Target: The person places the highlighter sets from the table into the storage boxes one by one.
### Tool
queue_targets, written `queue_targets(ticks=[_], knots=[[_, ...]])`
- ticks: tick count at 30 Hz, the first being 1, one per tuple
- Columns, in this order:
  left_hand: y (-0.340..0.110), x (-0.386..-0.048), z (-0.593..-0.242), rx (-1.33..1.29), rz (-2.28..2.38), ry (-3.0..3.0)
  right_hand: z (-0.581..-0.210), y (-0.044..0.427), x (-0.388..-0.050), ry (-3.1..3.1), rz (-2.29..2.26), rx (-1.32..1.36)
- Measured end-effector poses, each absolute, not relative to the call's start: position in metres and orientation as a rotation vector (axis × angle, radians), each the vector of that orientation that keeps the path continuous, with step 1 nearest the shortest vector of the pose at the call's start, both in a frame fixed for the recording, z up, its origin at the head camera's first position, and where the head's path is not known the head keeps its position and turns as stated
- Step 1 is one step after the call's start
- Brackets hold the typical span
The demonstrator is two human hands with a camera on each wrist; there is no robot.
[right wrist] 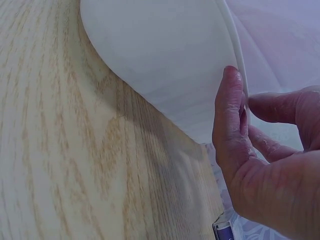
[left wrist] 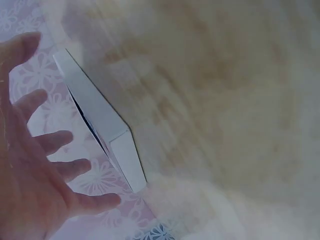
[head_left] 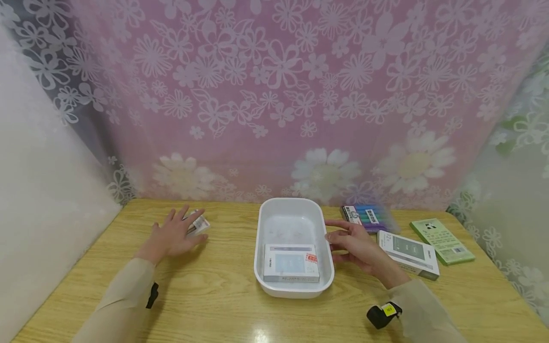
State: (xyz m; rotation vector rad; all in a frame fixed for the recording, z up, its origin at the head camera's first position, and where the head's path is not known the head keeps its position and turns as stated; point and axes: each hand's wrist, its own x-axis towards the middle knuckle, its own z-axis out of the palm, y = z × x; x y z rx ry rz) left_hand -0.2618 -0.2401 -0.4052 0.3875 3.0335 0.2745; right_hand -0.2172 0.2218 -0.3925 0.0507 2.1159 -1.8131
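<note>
In the head view a white oblong tray (head_left: pixel 296 289) stands mid-table, with a flat white box (head_left: pixel 291 264) lying in its near end. My right hand (head_left: pixel 358 245) holds the tray's right rim; in the right wrist view one finger lies along the outer wall (right wrist: pixel 160 65) and another digit meets the rim from the other side. At the left, my left hand (head_left: pixel 173 236) is spread over a small pale box (head_left: pixel 199 224), which it partly hides. The left wrist view shows that box's white side (left wrist: pixel 95 95) beside the straight fingers; contact cannot be made out.
Right of the tray lie a clear pack of coloured pens (head_left: pixel 369 217), a white-and-grey box (head_left: pixel 409 255) and a green panda-print pack (head_left: pixel 443 240). A pink flowered curtain (head_left: pixel 257 119) hangs along the back edge of the wooden table (head_left: pixel 214 286).
</note>
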Motion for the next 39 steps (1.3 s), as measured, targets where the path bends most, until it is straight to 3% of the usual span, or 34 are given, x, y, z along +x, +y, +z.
queue_targets(ticks=[19,39], knots=[[-0.243,-0.279,-0.403,0.368,0.251,2.92,-0.39,0.223,-0.218,2.107,-1.811,0.04],[-0.229,-0.262,-0.393,0.579,0.219,3.178,-0.39,0.222,-0.217,2.105,-1.82,0.082]])
